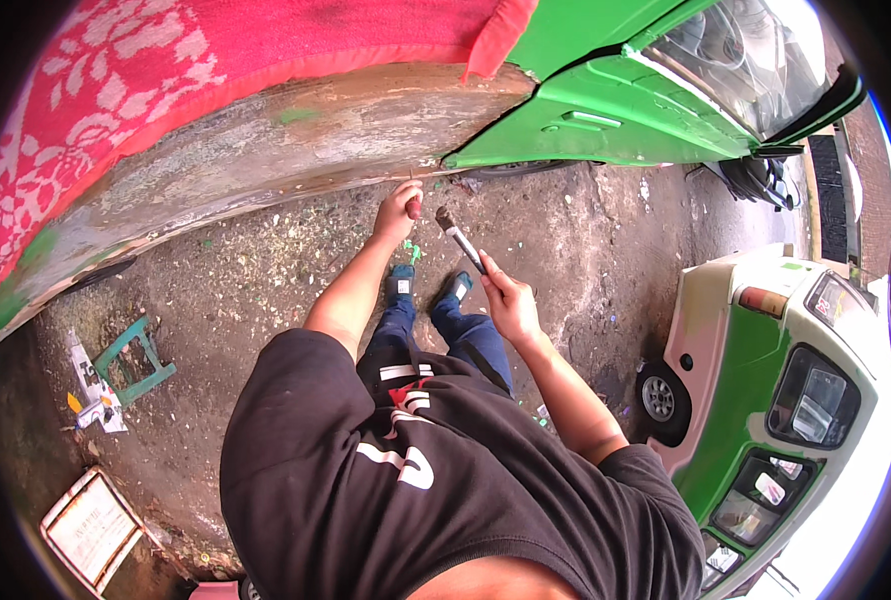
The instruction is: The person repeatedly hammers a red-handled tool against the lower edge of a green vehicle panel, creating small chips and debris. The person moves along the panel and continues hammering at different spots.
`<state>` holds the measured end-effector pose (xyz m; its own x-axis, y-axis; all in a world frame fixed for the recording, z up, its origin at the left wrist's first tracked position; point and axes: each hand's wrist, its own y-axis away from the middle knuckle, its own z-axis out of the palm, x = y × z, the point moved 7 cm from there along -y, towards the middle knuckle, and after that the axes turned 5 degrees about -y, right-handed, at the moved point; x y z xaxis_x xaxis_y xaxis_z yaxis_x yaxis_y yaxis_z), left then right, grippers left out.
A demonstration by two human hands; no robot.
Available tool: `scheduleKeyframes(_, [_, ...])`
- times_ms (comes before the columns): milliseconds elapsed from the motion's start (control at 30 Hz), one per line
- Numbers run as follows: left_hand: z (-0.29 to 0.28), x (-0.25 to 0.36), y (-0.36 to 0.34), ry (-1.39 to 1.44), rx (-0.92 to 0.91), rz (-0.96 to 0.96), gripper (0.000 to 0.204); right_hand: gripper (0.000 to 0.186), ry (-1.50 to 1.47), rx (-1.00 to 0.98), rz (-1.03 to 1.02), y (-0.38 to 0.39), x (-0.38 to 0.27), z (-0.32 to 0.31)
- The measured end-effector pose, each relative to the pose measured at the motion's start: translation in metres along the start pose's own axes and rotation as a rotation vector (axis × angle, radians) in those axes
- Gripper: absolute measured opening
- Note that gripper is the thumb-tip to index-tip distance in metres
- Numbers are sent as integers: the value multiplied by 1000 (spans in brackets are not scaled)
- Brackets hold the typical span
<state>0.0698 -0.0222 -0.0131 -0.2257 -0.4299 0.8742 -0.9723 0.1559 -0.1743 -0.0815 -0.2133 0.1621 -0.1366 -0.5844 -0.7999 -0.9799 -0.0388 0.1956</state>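
My left hand (395, 217) is closed around a tool with a reddish-brown handle (414, 208). A thin shank seems to stick out of it toward the lower edge of a scraped car panel (295, 125); its tip is too small to make out. My right hand (511, 305) grips the dark end of a hammer (459, 240). The hammer has a pale metallic shaft, and its rusty brown head is raised to the right of my left hand, apart from the panel. Bare metal, brown patches and traces of green show on that panel.
A red patterned cloth (295, 38) drapes over the panel's top. Beside it is a green car door (605, 110). A green and white van (740, 370) stands at right. A green stool frame (137, 362) and a white framed board (92, 530) are at left. Paint flakes litter the ground (295, 240).
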Motion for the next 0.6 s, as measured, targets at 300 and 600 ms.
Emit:
scheduleKeyframes(300, [-22,35,53,-54,46,-3,13,38,-2,15,225,56,41,-26])
scheduleKeyframes(600, [-54,80,118,-159,99,27,16,40,-67,48,207,105,61,-45])
